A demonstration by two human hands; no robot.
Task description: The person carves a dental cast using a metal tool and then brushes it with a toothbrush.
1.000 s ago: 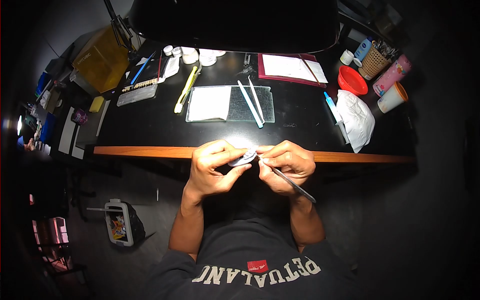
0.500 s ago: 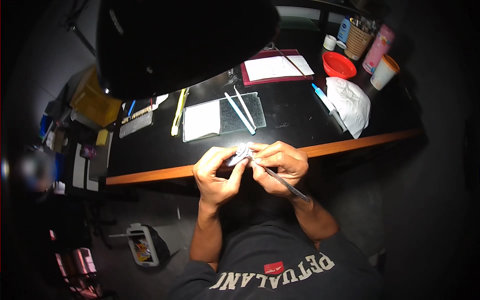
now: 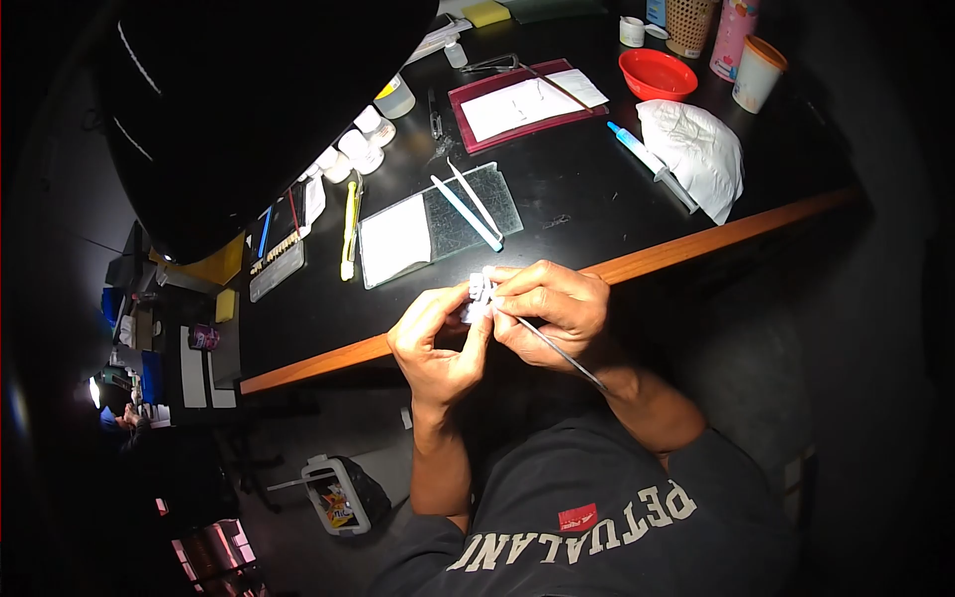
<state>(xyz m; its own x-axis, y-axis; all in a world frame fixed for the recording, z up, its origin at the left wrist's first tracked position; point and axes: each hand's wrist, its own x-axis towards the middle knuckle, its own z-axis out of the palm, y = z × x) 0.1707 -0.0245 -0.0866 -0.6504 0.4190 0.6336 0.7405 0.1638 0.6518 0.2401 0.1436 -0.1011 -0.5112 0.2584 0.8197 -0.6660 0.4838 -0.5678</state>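
Observation:
At the table's front edge, my left hand (image 3: 435, 345) pinches a small white piece (image 3: 480, 291) that looks like a plaster cast, its details too small to make out. My right hand (image 3: 553, 310) is closed around a thin, dark-handled tool (image 3: 559, 350). The tool's handle slants down to the right, and its tip meets the white piece or is right beside it; fingers hide the exact contact. Just beyond my hands lies a glass plate (image 3: 476, 204) with a white paper pad (image 3: 395, 242), a light-blue stick (image 3: 466, 212) and white tweezers (image 3: 476, 197).
A large dark lamp (image 3: 249, 90) blocks the upper left. To the right are a syringe (image 3: 652, 166), a crumpled white bag (image 3: 693, 149), a red bowl (image 3: 658, 76) and a cup (image 3: 760, 75). White jars (image 3: 360, 149) and a yellow cutter (image 3: 349, 231) stand left. Below is a bin (image 3: 338, 497).
The camera view has turned, bringing the white jars out from behind the lamp. The white piece is tilted differently in my fingers, and the tool's handle appears narrower.

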